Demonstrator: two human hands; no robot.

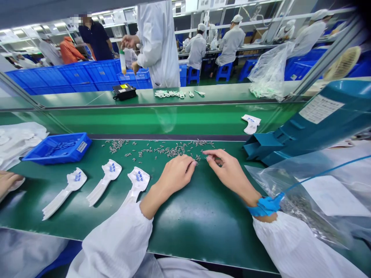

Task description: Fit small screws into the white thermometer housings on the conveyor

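Note:
My left hand (pixel 175 175) rests on the green mat (pixel 185 224), fingers curled together, fingertips at the near edge of a scatter of small metal parts (pixel 168 148). My right hand (pixel 227 170) lies beside it, thumb and fingers pinched at the same scatter; what they pinch is too small to name. A blue wrist strap (pixel 265 205) circles my right wrist. Three white plastic pieces (pixel 108 181) with blue inserts lie in a row to the left of my left hand.
A blue tray (pixel 59 147) sits at the left. A blue machine (pixel 313 123) and a clear bag of metal parts (pixel 307 208) crowd the right. A co-worker's hand (pixel 8 181) shows at far left. Behind the conveyor belt (pixel 162 119), people in white coats work.

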